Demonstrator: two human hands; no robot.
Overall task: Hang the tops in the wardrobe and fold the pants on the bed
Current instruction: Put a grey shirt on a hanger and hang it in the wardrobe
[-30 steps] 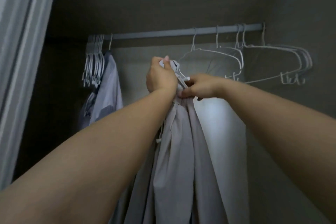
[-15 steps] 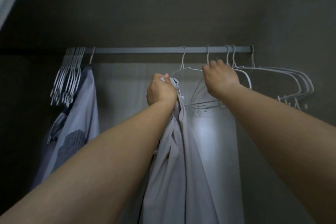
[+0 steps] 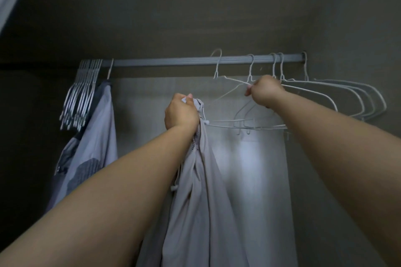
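Reaching up, right hand (image 3: 265, 91) grips hanger (image 3: 234, 81).

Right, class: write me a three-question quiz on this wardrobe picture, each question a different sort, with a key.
1. True or false: the left hand grips the bunched top of a pale garment.
2. Which does the right hand grip? A) the rail B) a white wire hanger C) a sleeve
3. Fill in: a grey top already hangs at the ___ end of the rail.

Key: 1 true; 2 B; 3 left.
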